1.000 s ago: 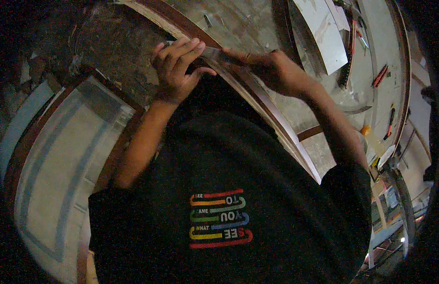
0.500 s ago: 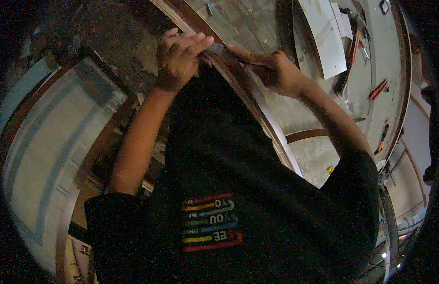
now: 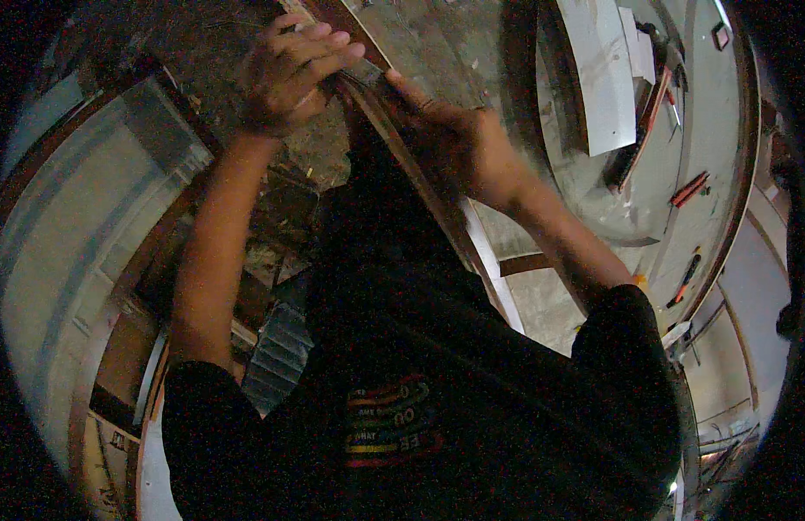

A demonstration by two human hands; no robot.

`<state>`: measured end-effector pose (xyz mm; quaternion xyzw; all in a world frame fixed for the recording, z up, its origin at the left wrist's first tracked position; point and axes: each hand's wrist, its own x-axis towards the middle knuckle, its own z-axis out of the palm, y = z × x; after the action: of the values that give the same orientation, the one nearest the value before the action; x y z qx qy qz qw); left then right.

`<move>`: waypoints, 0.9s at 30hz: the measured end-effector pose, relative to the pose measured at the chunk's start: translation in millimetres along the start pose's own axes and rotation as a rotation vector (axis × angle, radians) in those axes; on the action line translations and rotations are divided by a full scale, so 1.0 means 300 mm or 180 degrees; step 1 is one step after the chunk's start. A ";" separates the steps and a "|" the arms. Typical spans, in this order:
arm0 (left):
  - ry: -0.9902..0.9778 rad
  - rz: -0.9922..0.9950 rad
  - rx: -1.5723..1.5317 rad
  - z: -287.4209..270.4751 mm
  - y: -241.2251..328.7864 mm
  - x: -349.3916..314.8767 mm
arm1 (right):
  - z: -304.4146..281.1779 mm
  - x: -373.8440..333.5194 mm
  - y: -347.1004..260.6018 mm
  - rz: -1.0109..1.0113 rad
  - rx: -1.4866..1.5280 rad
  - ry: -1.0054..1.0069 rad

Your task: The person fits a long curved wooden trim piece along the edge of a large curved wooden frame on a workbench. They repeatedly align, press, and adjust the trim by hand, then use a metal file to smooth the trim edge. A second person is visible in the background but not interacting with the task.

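A flat grey piece [image 3: 364, 73], blade-like in look, lies against the narrow edge of a long brown wooden frame piece [image 3: 407, 165]. The fingers of my left hand [image 3: 289, 82] are laid over its left end, close together with the tips pressing down. From the other side my right hand [image 3: 467, 148] grips it, forefinger stretched along it and the other fingers curled. Most of the grey piece is hidden by my hands, so its exact kind cannot be told. The wood slants from the far middle toward my body, where my black shirt hides part of it.
At the right, a worktop [image 3: 585, 217] bears a white panel [image 3: 598, 78], a hammer [image 3: 659, 104], red-handled pliers [image 3: 689, 188] and an orange-and-black cutter [image 3: 685, 278]. A framed pane [image 3: 81, 217] stands on the left. Scraps litter the dark floor [image 3: 307, 161].
Both hands and the grey piece have shifted left and a little farther away in the view. The view itself has shifted slightly, and more floor shows beside my left arm.
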<state>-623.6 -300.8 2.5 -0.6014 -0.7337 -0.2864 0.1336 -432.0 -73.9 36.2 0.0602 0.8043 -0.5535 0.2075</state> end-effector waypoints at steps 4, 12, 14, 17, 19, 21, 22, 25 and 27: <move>-0.0258 0.0024 0.0015 -0.014 -0.010 -0.009 | -0.003 -0.031 -0.021 -0.0237 0.0359 0.0106; -0.0042 -0.0765 0.0495 -0.036 0.129 -0.012 | -0.213 0.044 -0.036 -0.0439 -0.0208 -0.0626; -0.0270 -0.0988 0.0462 -0.058 0.163 0.000 | -0.241 0.059 -0.044 -0.0538 -0.0267 -0.0641; -0.0430 -0.1296 0.0325 -0.071 0.190 0.007 | -0.249 0.083 -0.053 -0.0868 -0.0432 -0.0653; -0.0303 -0.1235 0.0422 -0.058 0.187 0.000 | -0.232 0.082 -0.056 -0.0549 -0.0369 -0.0804; -0.0133 -0.1139 0.0488 -0.034 0.173 -0.015 | -0.204 0.071 -0.051 -0.0678 -0.0133 -0.0685; -0.0040 -0.1097 0.0512 -0.021 0.166 -0.024 | -0.196 0.066 -0.045 -0.0589 -0.0075 -0.0742; 0.0136 -0.0982 0.0506 -0.002 0.151 -0.047 | -0.186 0.052 -0.029 -0.0414 -0.0078 -0.0912; 0.0218 -0.0897 0.0457 -0.001 0.142 -0.052 | -0.174 0.050 -0.030 -0.0398 -0.0062 -0.0871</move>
<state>-579.1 -308.8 5.4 -0.4714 -0.8244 -0.2695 0.1597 -462.5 -31.5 53.8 -0.0679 0.7761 -0.5605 0.2808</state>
